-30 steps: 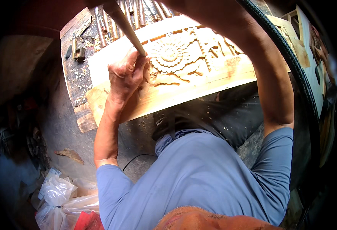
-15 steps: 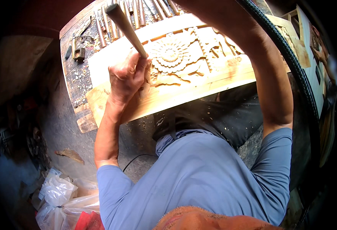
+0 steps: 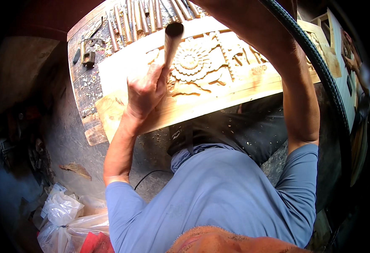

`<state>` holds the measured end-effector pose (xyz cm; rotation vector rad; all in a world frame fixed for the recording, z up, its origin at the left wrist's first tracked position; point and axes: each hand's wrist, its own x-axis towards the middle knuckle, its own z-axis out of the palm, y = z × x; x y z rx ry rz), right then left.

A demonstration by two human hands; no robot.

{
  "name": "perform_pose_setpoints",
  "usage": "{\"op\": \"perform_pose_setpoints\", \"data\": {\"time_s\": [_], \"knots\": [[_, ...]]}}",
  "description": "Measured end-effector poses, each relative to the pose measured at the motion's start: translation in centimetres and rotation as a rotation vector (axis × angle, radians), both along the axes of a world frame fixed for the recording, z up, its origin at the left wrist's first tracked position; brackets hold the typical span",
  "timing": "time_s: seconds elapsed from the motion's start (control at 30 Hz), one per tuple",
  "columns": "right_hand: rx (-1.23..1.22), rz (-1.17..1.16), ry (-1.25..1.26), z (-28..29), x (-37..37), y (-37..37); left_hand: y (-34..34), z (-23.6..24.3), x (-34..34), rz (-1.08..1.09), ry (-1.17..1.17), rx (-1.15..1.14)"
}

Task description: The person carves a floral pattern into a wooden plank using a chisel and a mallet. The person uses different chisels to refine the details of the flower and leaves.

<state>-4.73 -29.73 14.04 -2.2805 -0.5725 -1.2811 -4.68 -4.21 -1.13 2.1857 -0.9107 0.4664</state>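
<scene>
My left hand (image 3: 145,90) is wrapped round the wooden handle of a carving chisel (image 3: 172,48), which stands nearly upright with its dark butt end towards me. The fist and glare hide the chisel's blade. Under that hand lies a pale wooden board (image 3: 218,96) with relief carving. Just right of the fist is a carved round flower (image 3: 192,62) with layered petals, and branch-like shapes lie around it. My right forearm (image 3: 292,71) reaches up over the board and leaves the picture at the top, so the right hand is out of sight.
Several carving tools (image 3: 145,19) lie in a row at the bench's back. A small metal block-like tool (image 3: 88,58) and wood shavings lie on the worn bench (image 3: 84,84). A black braided hose (image 3: 319,63) hangs at right. A tied plastic bag (image 3: 62,215) sits lower left.
My left hand has moved slightly right, and the chisel has swung from leaning left to nearly upright. My right forearm has shifted a little at the top.
</scene>
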Motion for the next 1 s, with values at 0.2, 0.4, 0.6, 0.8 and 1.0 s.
{"op": "perform_pose_setpoints", "data": {"time_s": [0.2,0.4,0.6,0.8,1.0], "knots": [[-0.003,-0.001,-0.004,0.1,0.1,-0.3,0.9,0.3,1.0,-0.001,0.589,-0.543],[-0.006,0.004,-0.009,0.0,0.4,0.0,1.1,0.3,1.0,-0.053,0.756,-0.6],[-0.001,-0.004,-0.011,-0.1,0.4,0.0,1.0,0.4,0.3,-0.012,0.849,-0.531],[0.006,-0.008,-0.009,-0.1,0.6,0.1,1.4,0.5,0.3,0.004,0.863,-0.435],[-0.014,-0.006,0.0,-0.2,0.6,-0.2,1.7,-0.6,0.5,0.002,0.799,-0.316]]}}
